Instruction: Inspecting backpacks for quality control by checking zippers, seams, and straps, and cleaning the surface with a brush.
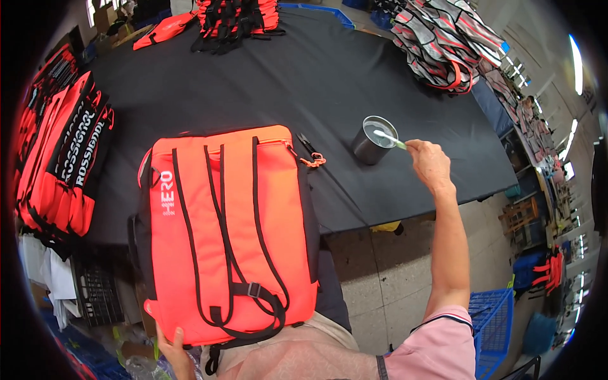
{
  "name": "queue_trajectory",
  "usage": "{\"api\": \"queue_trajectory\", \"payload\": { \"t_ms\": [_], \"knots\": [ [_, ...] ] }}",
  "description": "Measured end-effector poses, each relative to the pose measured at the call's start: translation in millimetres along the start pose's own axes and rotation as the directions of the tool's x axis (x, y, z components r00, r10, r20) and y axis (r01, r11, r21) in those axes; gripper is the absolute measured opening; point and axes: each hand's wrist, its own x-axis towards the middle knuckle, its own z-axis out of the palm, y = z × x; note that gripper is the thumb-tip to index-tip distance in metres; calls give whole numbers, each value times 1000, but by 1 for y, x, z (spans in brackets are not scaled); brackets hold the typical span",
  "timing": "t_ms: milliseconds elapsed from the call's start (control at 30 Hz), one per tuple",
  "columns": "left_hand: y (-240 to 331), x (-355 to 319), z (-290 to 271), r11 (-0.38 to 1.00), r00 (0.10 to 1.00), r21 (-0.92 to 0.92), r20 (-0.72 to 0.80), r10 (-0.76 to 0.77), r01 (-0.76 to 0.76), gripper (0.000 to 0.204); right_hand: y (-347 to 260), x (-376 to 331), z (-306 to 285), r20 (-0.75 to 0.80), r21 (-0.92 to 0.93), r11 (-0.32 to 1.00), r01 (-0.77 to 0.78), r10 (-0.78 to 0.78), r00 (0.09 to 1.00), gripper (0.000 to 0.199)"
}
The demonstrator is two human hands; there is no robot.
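A bright orange-red backpack [218,171] with black-edged shoulder straps lies on the near edge of the black-covered table [304,82], overhanging toward me. At its lower left corner, my left hand [176,354] is closed on the bottom edge, thumb on top and the other fingers partly hidden beneath. My right hand [430,163] pinches the pale green handle of a toothbrush [385,135]. The brush's white end is over the mouth of a dark metal cup [372,151], which holds greyish liquid. Between backpack and cup lies a pair of dark thread snips [306,143] beside an orange cord zipper pull [315,161].
Stacked orange and black bags [63,158] line the left edge. More black-strapped bags [237,19] lie at the far side, and grey-and-red pieces [446,44] are heaped far right. A blue crate [494,329] stands on the floor near my right elbow.
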Motion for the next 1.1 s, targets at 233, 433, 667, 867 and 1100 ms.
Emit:
{"api": "queue_trajectory", "payload": {
  "t_ms": [233, 433, 667, 867, 1100],
  "knots": [
    [89, 77, -55, 973, 968, 50, 130, 216, -224, 45, 4, -12, -8, -45, 184, 976, -117, 127, 991, 25],
    [143, 174, -100, 973, 936, 109, 313, 162, -205, 45, -1, -5, 14, 10, 178, 980, -91, 91, 996, 25],
    [135, 254, -107, 893, 956, 340, 113, 271, -294, 50, -15, -8, 13, 6, 133, 987, -94, 94, 996, 25],
    [125, 249, -104, 901, 945, 284, 120, 305, -327, 51, -6, -30, 22, -92, 322, 939, -118, 155, 984, 25],
    [126, 252, -101, 907, 949, 283, 126, 288, -313, 47, 4, -47, 48, -229, 502, 862, -72, 213, 950, 25]
  ]
}}
